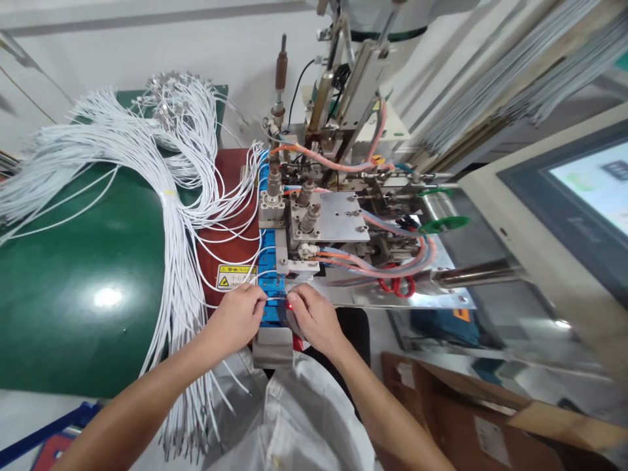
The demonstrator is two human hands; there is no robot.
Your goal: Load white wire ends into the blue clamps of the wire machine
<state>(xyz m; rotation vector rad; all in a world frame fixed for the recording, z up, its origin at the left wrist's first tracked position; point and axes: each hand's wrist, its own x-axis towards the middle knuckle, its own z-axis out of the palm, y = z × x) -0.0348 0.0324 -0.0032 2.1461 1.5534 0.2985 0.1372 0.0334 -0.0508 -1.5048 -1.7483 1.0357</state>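
Note:
My left hand (239, 318) and my right hand (314, 317) meet over the blue slotted fixture (271, 275) at the near end of a metal machine (326, 219). Both pinch a thin white wire (277, 299) that runs between their fingertips across the blue track. A small red light glows at my right fingertips. A large bundle of white wires (169, 216) drapes from the green table down past my left forearm, and several of its strands loop onto the red plate (228, 245) beside the fixture.
A green tabletop (73, 288) lies at the left. A touchscreen panel (583, 196) stands at the right. Pink and orange hoses (392, 261) cross the machine. Cardboard boxes (471, 418) sit low at the right. White cloth (304, 418) covers my lap.

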